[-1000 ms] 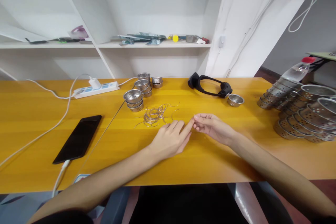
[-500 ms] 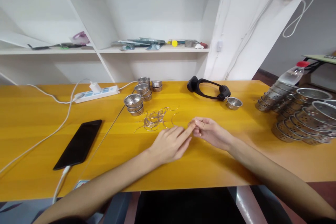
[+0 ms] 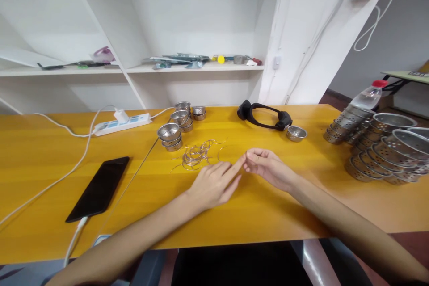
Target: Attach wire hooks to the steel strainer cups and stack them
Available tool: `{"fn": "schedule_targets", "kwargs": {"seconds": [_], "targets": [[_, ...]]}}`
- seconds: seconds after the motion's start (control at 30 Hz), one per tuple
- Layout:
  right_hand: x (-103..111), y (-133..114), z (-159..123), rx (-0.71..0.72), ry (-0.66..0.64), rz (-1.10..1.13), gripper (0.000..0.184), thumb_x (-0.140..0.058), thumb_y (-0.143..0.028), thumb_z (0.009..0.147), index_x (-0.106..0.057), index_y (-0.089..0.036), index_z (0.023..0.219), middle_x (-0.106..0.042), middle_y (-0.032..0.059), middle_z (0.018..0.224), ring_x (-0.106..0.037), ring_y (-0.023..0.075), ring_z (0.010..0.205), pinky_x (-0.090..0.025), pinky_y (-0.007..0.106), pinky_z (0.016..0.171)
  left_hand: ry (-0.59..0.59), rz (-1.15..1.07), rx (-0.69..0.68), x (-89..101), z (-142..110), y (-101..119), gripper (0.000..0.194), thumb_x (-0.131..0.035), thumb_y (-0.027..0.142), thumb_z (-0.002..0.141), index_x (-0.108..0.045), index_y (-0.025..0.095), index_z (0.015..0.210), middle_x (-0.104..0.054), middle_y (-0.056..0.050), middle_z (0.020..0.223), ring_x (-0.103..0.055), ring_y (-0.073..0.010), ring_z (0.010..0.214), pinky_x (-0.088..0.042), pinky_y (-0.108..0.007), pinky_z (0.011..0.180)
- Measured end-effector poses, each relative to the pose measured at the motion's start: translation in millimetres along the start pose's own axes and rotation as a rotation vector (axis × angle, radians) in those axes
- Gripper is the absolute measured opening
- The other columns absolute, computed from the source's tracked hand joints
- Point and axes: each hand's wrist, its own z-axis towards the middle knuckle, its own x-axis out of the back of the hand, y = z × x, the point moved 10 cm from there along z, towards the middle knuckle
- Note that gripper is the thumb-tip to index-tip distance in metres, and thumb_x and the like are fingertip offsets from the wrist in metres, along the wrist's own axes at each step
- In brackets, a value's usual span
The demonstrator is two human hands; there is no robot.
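My left hand is over the middle of the table, its index finger stretched out to the fingertips of my right hand. Its thumb stands apart, and no object shows in it. My right hand is closed in a pinch against that finger; whatever it grips is too small or hidden to make out. A loose pile of thin curved metal wires lies just beyond my left hand. Farther back, small perforated metal cups stand in short stacks. A single metal cup sits beyond my right hand.
Tall stacks of perforated cups and a red-capped bottle occupy the right side. A black headset lies at the back. On the left are a plugged-in phone, a power strip and white cables. Shelves rise behind the table.
The view has shifted slightly. Both hands stay together at the fingertips in nearly the same place; my left thumb looks a little farther from the fingers. The wires and cups have not moved.
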Motion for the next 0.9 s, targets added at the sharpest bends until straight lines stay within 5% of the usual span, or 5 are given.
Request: {"fn": "schedule_targets", "kwargs": {"seconds": [0.2, 0.6, 0.9], "targets": [[14, 4, 3, -0.081, -0.014, -0.036, 0.019, -0.09, -0.029, 0.086, -0.081, -0.013, 0.091, -0.08, 0.0049, 0.087, -0.075, 0.0105, 0.08, -0.061, 0.021, 0.08, 0.032, 0.117, -0.061, 5.2, 1, 3, 0.041, -0.048, 0.025, 0.108, -0.054, 0.013, 0.147, -0.069, -0.003, 0.086, -0.068, -0.0158, 0.071, -0.053, -0.028, 0.059], [0, -7, 0, -0.085, -0.149, -0.056, 0.013, -0.089, -0.021, 0.084, -0.08, -0.014, 0.089, -0.081, 0.0039, 0.091, -0.075, 0.01, 0.075, -0.063, 0.021, 0.074, 0.163, -0.009, -0.155, 27.4, 4, 11, 0.05, -0.052, 0.019, 0.107, -0.047, 0.016, 0.156, -0.067, -0.001, 0.084, -0.063, -0.0138, 0.067, -0.052, -0.026, 0.056], [-5, -17, -4, -0.011, -0.143, -0.097, 0.014, -0.089, -0.022, 0.086, -0.079, -0.014, 0.091, -0.081, 0.0059, 0.094, -0.077, 0.0123, 0.079, -0.063, 0.024, 0.076, 0.154, 0.02, -0.181, 24.0, 2, 11, 0.047, -0.054, 0.018, 0.105, -0.052, 0.014, 0.152, -0.069, -0.002, 0.085, -0.061, -0.0147, 0.065, -0.05, -0.027, 0.053]]}}
